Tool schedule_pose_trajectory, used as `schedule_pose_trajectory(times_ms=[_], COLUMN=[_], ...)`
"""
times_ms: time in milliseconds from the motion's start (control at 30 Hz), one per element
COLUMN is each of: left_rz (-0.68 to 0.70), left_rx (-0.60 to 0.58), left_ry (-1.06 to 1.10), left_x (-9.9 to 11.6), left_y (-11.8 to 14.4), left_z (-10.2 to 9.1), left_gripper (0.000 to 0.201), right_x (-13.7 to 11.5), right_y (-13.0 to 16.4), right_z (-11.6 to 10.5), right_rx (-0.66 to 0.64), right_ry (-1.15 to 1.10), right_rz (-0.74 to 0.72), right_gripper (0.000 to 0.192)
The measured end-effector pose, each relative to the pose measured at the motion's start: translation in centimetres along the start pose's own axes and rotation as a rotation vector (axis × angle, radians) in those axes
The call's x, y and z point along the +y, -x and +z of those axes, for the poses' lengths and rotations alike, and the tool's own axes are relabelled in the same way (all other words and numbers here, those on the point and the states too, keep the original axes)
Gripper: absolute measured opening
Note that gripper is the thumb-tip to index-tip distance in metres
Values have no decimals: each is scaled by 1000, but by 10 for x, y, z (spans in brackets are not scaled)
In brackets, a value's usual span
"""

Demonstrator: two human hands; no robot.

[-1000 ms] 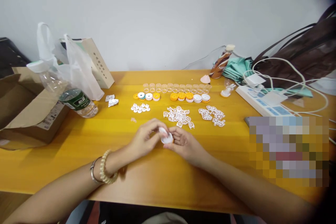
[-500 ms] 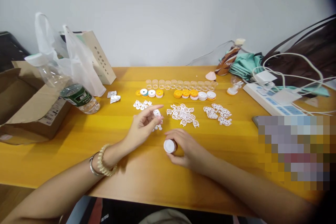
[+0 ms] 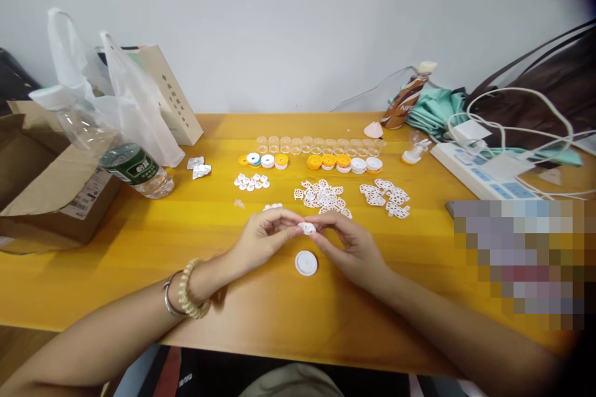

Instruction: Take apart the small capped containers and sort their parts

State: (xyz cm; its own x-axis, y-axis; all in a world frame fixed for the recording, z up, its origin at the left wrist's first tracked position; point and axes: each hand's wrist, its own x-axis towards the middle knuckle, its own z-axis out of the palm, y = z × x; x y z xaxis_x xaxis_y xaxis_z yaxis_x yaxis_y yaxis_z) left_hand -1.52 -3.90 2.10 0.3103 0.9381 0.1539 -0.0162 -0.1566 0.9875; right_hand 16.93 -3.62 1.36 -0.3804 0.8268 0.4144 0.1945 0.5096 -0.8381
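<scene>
Both my left hand [image 3: 267,237] and my right hand [image 3: 352,248] pinch a small white openwork plastic piece [image 3: 307,228] between thumb and fingertips, just above the table. Right below it, a round white lid-like disc [image 3: 306,263] lies flat on the wood. Beyond my fingers are a heap of white spoked plastic pieces [image 3: 323,195] and a row of small white parts [image 3: 272,206], partly hidden by my left hand. More small white knob-like parts [image 3: 251,182] sit farther left, near a few tiny clear rings [image 3: 239,203].
Clear cups [image 3: 307,145] stand in a row behind orange and white discs [image 3: 328,162]. More white cutouts [image 3: 385,197] lie right. A water bottle [image 3: 135,167] leans by a cardboard box [image 3: 60,198] at left. A power strip [image 3: 479,170] with cables is at right, beside a phone-like edge [image 3: 451,208].
My right hand has let go of the white disc, which now lies on the table. My left hand has moved right and down with the white piece, and both hands now meet at it.
</scene>
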Motion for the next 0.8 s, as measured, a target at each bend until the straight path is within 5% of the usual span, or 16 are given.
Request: schedule_pose_trajectory(times_ms=[800], left_rz=[-72], left_rx=[228], left_ry=[-70], left_x=[-12], left_y=[0], left_z=[8], left_gripper=[12], right_x=[-5], right_y=[-4], right_z=[3], right_rx=[-5], right_ry=[-87], right_rz=[266], right_gripper=[12])
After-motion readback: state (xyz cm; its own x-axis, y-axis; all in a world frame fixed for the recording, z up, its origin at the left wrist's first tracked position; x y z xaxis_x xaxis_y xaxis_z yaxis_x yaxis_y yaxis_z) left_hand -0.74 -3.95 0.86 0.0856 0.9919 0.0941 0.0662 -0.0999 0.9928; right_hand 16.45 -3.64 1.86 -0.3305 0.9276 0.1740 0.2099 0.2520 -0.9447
